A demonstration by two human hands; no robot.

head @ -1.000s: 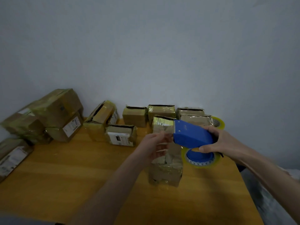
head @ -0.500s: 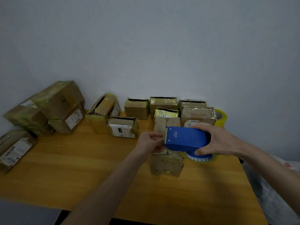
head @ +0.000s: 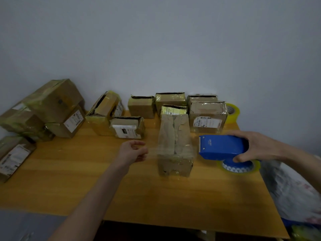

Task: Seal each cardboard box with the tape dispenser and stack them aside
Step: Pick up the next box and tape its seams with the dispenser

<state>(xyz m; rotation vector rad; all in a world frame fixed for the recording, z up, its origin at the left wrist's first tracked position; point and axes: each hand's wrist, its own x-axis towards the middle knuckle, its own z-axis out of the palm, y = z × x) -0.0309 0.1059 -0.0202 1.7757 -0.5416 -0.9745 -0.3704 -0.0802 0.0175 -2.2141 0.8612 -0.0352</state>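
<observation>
Wooden table [head: 173, 197]: orange-brown top, carrying everything.
Left hand [head: 133, 151]: near centre, left of the box, fingers curled, pinching the end of the clear tape [head: 152, 152].
Tape strip: stretched level from that hand across the box's near face to the dispenser.
Right hand [head: 257, 146]: wrapped round the blue tape dispenser [head: 222, 147], just right of the box.
Cardboard box [head: 175, 136]: upright, mid-table, between both hands.
Other boxes [head: 141, 106]: row along the far wall.
Stacked boxes [head: 55, 101]: piled far left.
Spare tape roll [head: 232, 111]: far right corner.
</observation>
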